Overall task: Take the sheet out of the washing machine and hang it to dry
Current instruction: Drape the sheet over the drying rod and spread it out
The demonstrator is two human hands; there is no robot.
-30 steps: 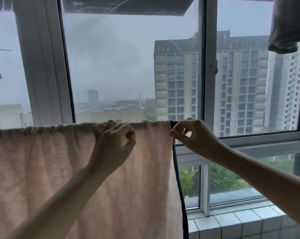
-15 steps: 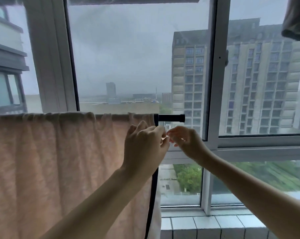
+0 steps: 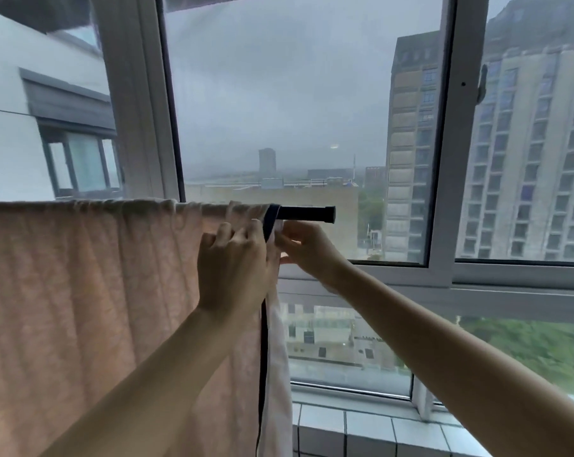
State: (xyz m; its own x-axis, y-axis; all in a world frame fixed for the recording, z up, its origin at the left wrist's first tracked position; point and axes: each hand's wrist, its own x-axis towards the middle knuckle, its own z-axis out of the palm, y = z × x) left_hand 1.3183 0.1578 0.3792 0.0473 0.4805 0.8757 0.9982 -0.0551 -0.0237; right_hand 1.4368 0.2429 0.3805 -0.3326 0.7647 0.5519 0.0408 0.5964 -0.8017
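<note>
Sheet (image 3: 81,308) hem is pinched between the curled fingers of left hand (image 3: 233,265) and right hand (image 3: 307,250); if overstretched, it could be slipped off the rod (image 3: 307,212) end.

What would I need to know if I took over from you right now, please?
Left hand: grips the pink sheet near its right edge, just below the rod.
Right hand: pinches that same edge from the right.
Sheet: draped over the rod and hanging in folds. Its dark-trimmed edge sits close to the rod's bare end.
Done: the sheet is hung.
Left: probably smooth the bunched top, square up the edge, then let go.
</note>
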